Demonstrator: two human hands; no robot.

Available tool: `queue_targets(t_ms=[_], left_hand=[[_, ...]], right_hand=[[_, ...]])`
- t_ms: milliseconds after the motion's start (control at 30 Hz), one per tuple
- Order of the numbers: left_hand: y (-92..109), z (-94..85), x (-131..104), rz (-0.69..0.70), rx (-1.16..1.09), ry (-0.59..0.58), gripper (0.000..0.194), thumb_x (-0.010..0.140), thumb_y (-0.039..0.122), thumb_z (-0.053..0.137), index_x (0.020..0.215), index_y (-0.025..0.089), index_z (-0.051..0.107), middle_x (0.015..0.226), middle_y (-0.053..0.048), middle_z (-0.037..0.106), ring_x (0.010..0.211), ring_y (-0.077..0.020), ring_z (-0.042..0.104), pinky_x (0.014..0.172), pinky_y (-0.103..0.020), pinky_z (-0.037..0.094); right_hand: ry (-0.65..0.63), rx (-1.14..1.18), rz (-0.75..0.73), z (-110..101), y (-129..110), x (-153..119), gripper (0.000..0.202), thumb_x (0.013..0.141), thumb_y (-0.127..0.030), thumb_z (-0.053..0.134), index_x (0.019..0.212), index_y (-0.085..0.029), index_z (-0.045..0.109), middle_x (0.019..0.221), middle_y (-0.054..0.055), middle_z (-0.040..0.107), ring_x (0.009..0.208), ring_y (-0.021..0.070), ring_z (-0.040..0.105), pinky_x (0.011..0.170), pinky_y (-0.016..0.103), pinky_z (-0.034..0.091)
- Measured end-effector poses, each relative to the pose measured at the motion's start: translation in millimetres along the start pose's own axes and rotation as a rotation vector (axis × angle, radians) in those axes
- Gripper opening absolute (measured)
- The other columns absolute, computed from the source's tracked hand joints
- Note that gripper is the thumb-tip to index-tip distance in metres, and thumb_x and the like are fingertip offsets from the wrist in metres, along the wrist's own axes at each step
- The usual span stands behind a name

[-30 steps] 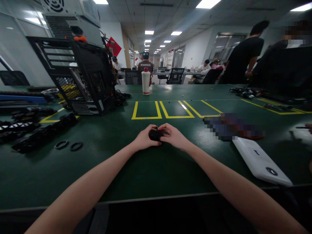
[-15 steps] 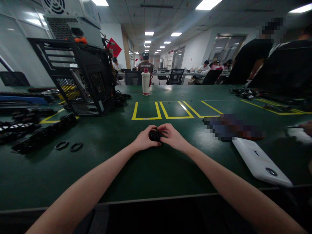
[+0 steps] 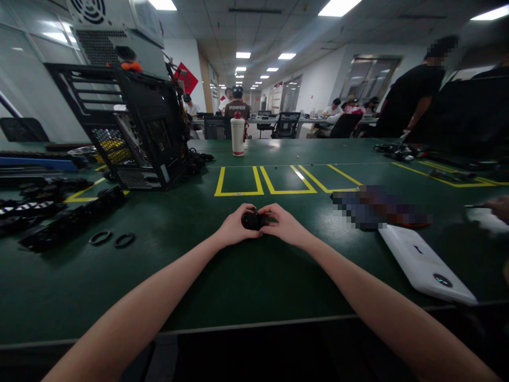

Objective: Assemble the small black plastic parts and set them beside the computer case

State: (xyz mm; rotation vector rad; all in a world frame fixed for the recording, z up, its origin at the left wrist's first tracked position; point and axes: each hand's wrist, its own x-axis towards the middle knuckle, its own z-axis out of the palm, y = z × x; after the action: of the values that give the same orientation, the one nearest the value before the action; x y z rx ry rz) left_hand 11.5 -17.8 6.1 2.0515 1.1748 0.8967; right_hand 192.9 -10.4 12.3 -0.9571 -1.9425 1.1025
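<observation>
Just above the green tabletop (image 3: 254, 286), a small black rounded part (image 3: 250, 220) sits between my two hands; its exact kind is too dark to make out. My left hand (image 3: 234, 225) is closed around its left side, thumb below and fingers above. From the right, the fingertips of my right hand (image 3: 280, 225) pinch the part's right edge. Two black rings (image 3: 100, 237) lie to the left of my forearm, beside a long row of black parts (image 3: 79, 220).
An open black computer case (image 3: 143, 127) stands at the left. A white bottle with a red cap (image 3: 237, 136) is at the back. Yellow tape marks (image 3: 238, 193) lie ahead of my hands. A white device (image 3: 427, 265) rests at right, near another person's hand (image 3: 499, 207).
The fingers of my right hand have shifted slightly on the black part. My left hand has barely moved. The standing person at right has changed posture a little.
</observation>
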Motion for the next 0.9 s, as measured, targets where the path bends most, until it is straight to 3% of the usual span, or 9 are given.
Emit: queue_targets(t_ms=[300,500,633,800,900], left_hand=[[1.3,1.0,-0.1,-0.015,0.062,-0.005,0.066,0.054,0.035,0.069,0.112,0.022,0.041,0.106,-0.006,0.054,0.094,-0.0221,0.054,0.082,-0.038,0.042],[7.1,1.9,-3.2,-0.043,0.129,-0.038,0.072,0.059,0.036,0.064,0.122,0.023,0.032,0.111,-0.008,0.052,0.099,-0.0239,0.052,0.084,-0.039,0.041],[8.5,-0.9,-7.4,-0.027,0.256,-0.017,0.074,0.063,0.037,0.06,0.127,0.023,0.026,0.113,-0.008,0.05,0.101,-0.0244,0.051,0.087,-0.04,0.039],[12.0,-7.2,-11.6,-0.056,0.454,0.038,0.076,0.064,0.046,0.057,0.129,0.027,0.023,0.113,-0.008,0.05,0.1,-0.0277,0.046,0.083,-0.043,0.04],[18.0,-7.4,-9.5,-0.065,0.522,0.052,0.076,0.063,0.052,0.056,0.129,0.032,0.023,0.125,-0.008,0.04,0.106,-0.0322,0.04,0.082,-0.046,0.04]], right_hand=[[0.018,-0.126,-0.008,2.2,5.6,1.5,0.037,0.06,-0.013,0.058,0.096,-0.019,0.048,0.1,0.003,0.049,0.096,0.0163,0.051,0.09,0.039,0.04],[0.183,-0.167,0.096,-6.9,6.2,5.2,0.039,0.063,-0.011,0.049,0.1,-0.02,0.047,0.107,0.004,0.05,0.105,0.0174,0.046,0.094,0.041,0.034],[0.14,-0.168,0.152,-10.9,8.4,5.5,0.038,0.063,-0.013,0.05,0.1,-0.018,0.047,0.106,0.006,0.051,0.1,0.0174,0.05,0.091,0.039,0.037],[0.07,-0.234,0.114,-9.1,15.7,4.5,0.049,0.062,-0.018,0.06,0.109,-0.018,0.044,0.112,0.008,0.049,0.104,0.0197,0.048,0.092,0.04,0.036],[0.094,-0.229,0.112,-6.4,17.8,5.5,0.052,0.062,-0.015,0.059,0.111,-0.016,0.043,0.112,0.009,0.049,0.104,0.0195,0.048,0.092,0.039,0.037]])
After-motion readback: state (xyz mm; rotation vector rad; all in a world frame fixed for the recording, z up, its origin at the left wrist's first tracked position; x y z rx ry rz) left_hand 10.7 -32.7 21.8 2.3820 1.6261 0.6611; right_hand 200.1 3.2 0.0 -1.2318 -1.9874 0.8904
